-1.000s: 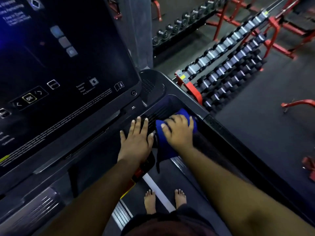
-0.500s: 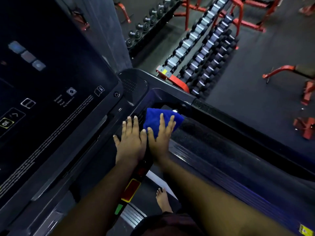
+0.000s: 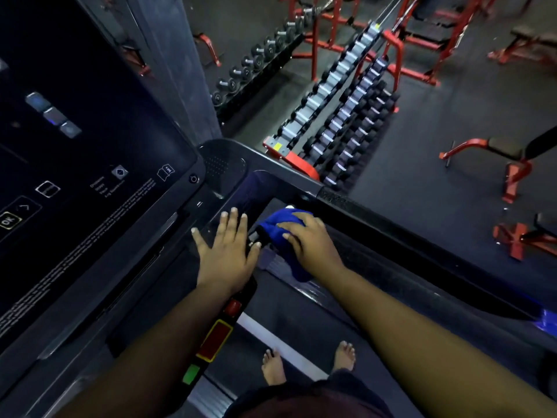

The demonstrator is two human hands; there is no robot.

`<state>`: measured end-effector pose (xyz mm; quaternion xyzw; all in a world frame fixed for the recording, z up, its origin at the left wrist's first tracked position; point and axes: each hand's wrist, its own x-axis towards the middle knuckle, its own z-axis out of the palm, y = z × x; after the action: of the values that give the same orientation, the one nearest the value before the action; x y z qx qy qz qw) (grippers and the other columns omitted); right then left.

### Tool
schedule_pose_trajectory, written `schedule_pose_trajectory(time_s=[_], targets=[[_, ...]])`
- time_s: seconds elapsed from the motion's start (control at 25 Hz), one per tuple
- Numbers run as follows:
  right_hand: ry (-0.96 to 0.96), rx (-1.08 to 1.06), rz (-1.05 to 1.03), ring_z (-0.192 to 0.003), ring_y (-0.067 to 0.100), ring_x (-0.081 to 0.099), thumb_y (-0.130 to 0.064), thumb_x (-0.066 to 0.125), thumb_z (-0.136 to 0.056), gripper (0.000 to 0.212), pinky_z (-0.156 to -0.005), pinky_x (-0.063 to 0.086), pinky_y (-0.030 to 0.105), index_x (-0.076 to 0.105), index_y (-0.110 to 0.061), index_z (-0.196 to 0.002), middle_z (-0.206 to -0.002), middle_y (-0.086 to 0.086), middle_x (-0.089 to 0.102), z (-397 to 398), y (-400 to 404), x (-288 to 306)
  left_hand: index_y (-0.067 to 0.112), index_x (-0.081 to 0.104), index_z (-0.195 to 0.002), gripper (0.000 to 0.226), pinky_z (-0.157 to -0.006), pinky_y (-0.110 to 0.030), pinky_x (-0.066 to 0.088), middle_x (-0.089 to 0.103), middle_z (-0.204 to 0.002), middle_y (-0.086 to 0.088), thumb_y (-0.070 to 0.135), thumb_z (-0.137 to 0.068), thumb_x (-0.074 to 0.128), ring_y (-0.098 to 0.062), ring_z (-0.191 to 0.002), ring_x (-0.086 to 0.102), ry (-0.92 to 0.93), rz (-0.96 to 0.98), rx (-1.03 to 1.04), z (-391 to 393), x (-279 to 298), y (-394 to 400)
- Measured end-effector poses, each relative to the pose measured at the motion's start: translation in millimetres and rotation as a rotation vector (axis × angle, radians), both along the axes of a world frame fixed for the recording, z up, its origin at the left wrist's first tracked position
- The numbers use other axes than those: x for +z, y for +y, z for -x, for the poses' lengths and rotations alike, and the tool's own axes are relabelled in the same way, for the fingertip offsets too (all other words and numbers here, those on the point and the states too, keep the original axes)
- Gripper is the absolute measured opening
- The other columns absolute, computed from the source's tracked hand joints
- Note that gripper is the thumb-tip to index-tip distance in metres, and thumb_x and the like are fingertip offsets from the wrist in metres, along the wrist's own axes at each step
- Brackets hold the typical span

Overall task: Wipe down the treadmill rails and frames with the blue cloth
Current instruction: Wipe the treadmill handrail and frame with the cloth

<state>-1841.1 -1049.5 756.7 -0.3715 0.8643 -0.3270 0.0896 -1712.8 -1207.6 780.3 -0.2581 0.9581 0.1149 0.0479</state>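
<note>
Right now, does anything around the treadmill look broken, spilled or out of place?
Nothing stands out. The right hand holds the blue cloth against the treadmill frame, and the left hand rests flat on the console ledge. The dumbbells sit in tidy rows on their rack. The only oddity: the person stands barefoot on the belt.

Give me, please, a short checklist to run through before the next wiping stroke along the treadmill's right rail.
1. Blue cloth under the right hand: ok, fingers curl over it.
2. Cloth on the treadmill frame beside the console: ok.
3. Left hand clear of the cloth: ok, it rests flat on the console ledge.
4. Left hand away from the red button and green button: ok, the forearm passes beside them.
5. Right rail free of things along its length: ok.
6. Rail already clean: cannot tell.
</note>
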Motion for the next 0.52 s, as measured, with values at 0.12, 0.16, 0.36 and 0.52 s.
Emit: schedule_pose_trajectory(time_s=[0.12,0.16,0.36,0.52], targets=[[0.276,-0.065,0.090,-0.121,0.033,0.047,-0.035,0.048,-0.099,0.036,-0.106,0.038,0.038,0.066,-0.022,-0.127,-0.138,0.014,0.053,26.8,36.4,26.2,0.021,0.003,-0.159,0.074,-0.112,-0.071,-0.012,-0.005,-0.167,0.004,0.058,-0.099,0.025,-0.011,-0.153,-0.010,-0.009,0.024,-0.111,35.6,4.2,16.3],[0.357,-0.064,0.025,-0.124,0.032,0.047,-0.040,0.045,-0.099,0.040,-0.106,0.037,0.043,0.063,-0.025,-0.131,-0.142,0.013,0.052,39.5,47.4,30.8,0.021,0.002,-0.159,0.075,-0.112,-0.071,-0.012,-0.006,-0.167,0.004,0.060,-0.099,0.024,-0.011,-0.153,-0.010,-0.025,0.026,-0.144,49.0,3.4,22.8],[0.342,0.070,-0.714,-0.153,0.034,0.008,-0.064,0.034,-0.096,0.069,-0.108,-0.005,0.076,0.008,-0.041,-0.156,-0.167,0.009,0.005,102.9,67.1,0.4,0.019,-0.011,-0.157,0.081,-0.112,-0.072,-0.010,-0.016,-0.166,0.002,0.064,-0.098,0.020,-0.012,-0.152,-0.016,-0.168,0.108,-0.239,108.5,-18.0,38.0],[0.297,0.191,-0.529,-0.151,0.040,0.011,-0.060,0.034,-0.099,0.072,-0.117,0.015,0.064,-0.006,-0.041,-0.155,-0.166,0.015,0.002,138.4,21.8,-18.5,0.017,-0.021,-0.154,0.092,-0.113,-0.071,-0.009,-0.025,-0.164,0.003,0.067,-0.095,0.028,-0.012,-0.150,-0.021,-0.217,0.078,-0.137,128.8,-35.8,23.4]])
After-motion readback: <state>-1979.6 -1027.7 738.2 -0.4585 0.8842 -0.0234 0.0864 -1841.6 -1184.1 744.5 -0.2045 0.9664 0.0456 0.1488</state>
